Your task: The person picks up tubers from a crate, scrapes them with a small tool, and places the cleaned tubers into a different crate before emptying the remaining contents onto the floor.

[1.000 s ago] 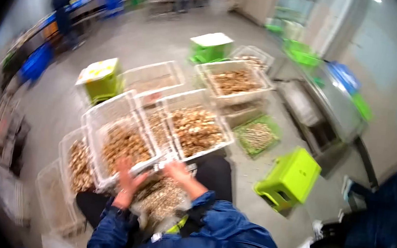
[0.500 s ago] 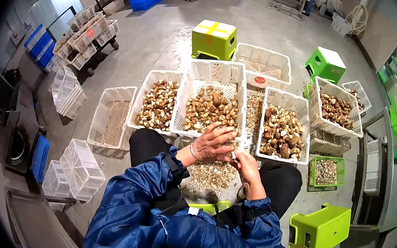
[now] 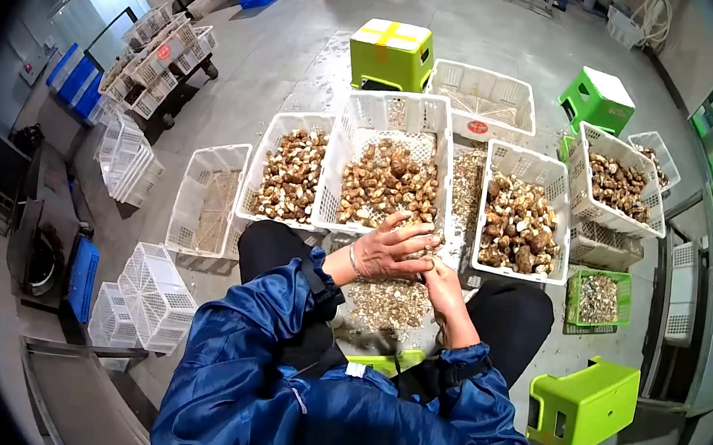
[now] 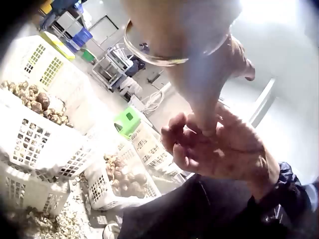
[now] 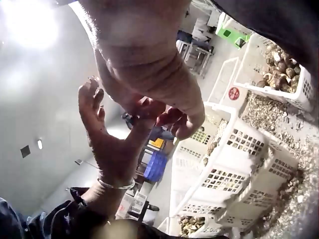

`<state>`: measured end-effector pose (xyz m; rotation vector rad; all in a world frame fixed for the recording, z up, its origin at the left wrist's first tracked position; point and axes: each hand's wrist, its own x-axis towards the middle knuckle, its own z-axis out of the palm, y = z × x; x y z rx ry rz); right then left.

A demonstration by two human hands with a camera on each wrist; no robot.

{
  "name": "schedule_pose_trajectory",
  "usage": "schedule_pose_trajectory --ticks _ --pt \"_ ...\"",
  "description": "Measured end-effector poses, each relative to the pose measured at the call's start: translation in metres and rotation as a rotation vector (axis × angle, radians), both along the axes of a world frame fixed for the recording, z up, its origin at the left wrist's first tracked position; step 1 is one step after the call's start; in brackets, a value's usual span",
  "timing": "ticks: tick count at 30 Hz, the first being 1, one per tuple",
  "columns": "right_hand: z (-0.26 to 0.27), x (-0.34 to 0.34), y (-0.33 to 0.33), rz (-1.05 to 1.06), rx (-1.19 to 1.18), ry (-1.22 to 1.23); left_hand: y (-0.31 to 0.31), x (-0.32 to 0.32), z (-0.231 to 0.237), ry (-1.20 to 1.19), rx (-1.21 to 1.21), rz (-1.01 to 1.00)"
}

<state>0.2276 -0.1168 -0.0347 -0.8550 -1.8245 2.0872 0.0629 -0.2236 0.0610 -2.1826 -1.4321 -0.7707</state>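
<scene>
Two bare hands meet over the near right corner of the middle white crate (image 3: pixel 397 115), covering it. The mushrooms (image 3: pixel 385 184) in that crate lie toward its near edge, some hidden behind the fingers. The left hand (image 3: pixel 390 251), a bangle (image 4: pixel 164 61) at its wrist, has its fingers extended; its thumb reaches into the right hand (image 3: pixel 446 289). The right hand's fingers are curled there; I cannot tell whether they clamp the thumb, pinch something small or merely touch, as the overlap hides the spot. One heap of pale scraps (image 3: pixel 387 303), partly covered by the forearms, lies between two black-clad knees (image 3: pixel 517 316). Five crates hold mushrooms: the middle one, one along its left edge (image 3: pixel 300 121), one right of it (image 3: pixel 532 162), and two beyond, the farthest (image 3: pixel 650 142) partly hidden. One green basket (image 3: pixel 625 297) holds scraps. Three stools show: yellow-green (image 3: pixel 383 63), green (image 3: pixel 597 105), lime (image 3: pixel 583 408).
</scene>
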Motion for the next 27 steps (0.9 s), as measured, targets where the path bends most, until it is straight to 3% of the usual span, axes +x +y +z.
schedule_pose_trajectory --ticks 3,6,10,24,27 --pt "0.010 0.000 -0.003 -0.003 -0.037 -0.017 -0.001 -0.004 -0.008 0.047 0.068 0.019" --pt "0.002 -0.002 -0.003 0.015 0.081 -0.056 -0.006 -0.005 -0.011 0.092 0.059 0.027" --pt "0.009 -0.001 -0.004 -0.001 -0.087 -0.051 -0.005 -0.006 -0.014 0.093 0.078 0.022" --pt "0.025 0.001 -0.007 -0.024 -0.189 0.011 -0.010 -0.005 -0.014 0.078 0.070 0.022" --pt "0.021 0.000 -0.009 -0.047 -0.185 0.039 -0.009 -0.009 -0.016 0.164 0.082 0.023"
